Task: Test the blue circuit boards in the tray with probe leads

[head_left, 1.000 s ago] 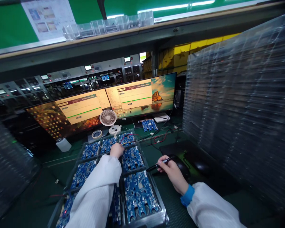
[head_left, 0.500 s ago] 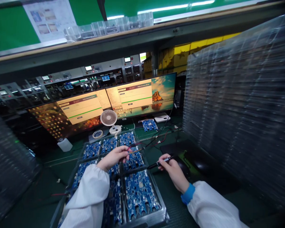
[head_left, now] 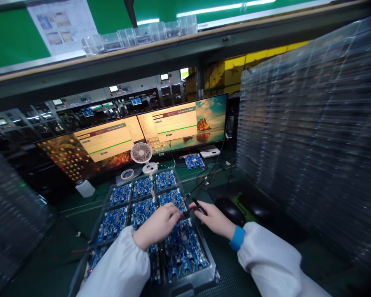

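Observation:
A clear plastic tray (head_left: 212, 275) lies in front of me, holding several blue circuit boards (head_left: 184, 252). Both my hands meet above its right column. My left hand (head_left: 157, 225) is closed, pinching the end of a thin red and black cable (head_left: 200, 185) that trails off to the right. My right hand (head_left: 214, 219) is closed round a black pen-like tool (head_left: 199, 206), its tip pointing toward the left hand. Both sleeves are white; a blue cuff shows at the right wrist.
Two wide monitors (head_left: 176, 126) stand behind the tray, with a small white fan (head_left: 141, 154), a roll of tape (head_left: 127, 174) and one loose blue board (head_left: 194, 161). A tall stack of clear trays (head_left: 312, 136) fills the right; a black mouse (head_left: 231, 209) sits on a dark pad.
My left hand pulled back from the far boards toward me, carrying the cable end. My right hand moved left with the tool until both hands met over the tray.

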Demonstrator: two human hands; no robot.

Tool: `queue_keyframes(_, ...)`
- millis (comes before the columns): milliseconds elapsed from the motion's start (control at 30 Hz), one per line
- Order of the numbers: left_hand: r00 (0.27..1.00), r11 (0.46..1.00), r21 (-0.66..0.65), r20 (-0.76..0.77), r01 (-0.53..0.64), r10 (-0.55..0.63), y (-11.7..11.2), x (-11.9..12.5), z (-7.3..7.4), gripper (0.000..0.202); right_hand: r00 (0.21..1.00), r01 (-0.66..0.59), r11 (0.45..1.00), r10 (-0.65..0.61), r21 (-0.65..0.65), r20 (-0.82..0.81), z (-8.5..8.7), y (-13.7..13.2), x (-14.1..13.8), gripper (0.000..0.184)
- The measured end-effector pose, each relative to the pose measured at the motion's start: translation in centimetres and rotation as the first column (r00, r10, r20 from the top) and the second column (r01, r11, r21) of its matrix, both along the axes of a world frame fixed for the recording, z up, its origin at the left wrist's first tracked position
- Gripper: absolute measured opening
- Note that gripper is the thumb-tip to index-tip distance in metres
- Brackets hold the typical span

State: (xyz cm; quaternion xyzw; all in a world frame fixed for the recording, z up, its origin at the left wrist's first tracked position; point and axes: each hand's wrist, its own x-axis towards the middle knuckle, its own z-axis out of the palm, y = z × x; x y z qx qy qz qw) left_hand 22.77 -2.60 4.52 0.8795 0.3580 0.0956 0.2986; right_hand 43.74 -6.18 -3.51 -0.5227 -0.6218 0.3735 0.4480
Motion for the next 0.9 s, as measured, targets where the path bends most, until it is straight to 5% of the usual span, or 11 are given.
queue_keyframes(200,0.924,0.907,-0.270,0.118,-0.323,0.364,0.4,-1.1,-1.6,0.045,0.973,0.022,0.998,-0.036,0.063,0.228,-0.6,0.1,0.0,0.025)
queue_keyframes(400,0.957,0.962,-0.185,0.171,-0.201,0.233,-2.4,-1.2,-1.8,0.019,0.940,0.067,0.991,-0.101,0.112,0.327,-1.0,0.7,-0.4,0.025)
queue_keyframes(533,0.982,0.969,-0.206,0.106,-0.133,0.157,-4.0,-0.6,-3.9,0.015,0.913,0.072,0.990,-0.113,0.117,0.391,-1.1,0.8,-0.4,0.025)
queue_keyframes(700,0.958,0.950,-0.151,0.051,-0.273,0.283,-4.4,-0.1,-7.2,0.012,0.858,0.087,0.994,-0.111,0.073,0.501,-2.0,0.7,-0.1,0.025)
queue_keyframes(900,0.920,0.927,-0.162,0.150,-0.337,0.361,-4.5,-0.1,-9.1,0.012,0.815,0.083,0.996,-0.092,0.041,0.572,-2.8,0.5,-0.1,0.026)
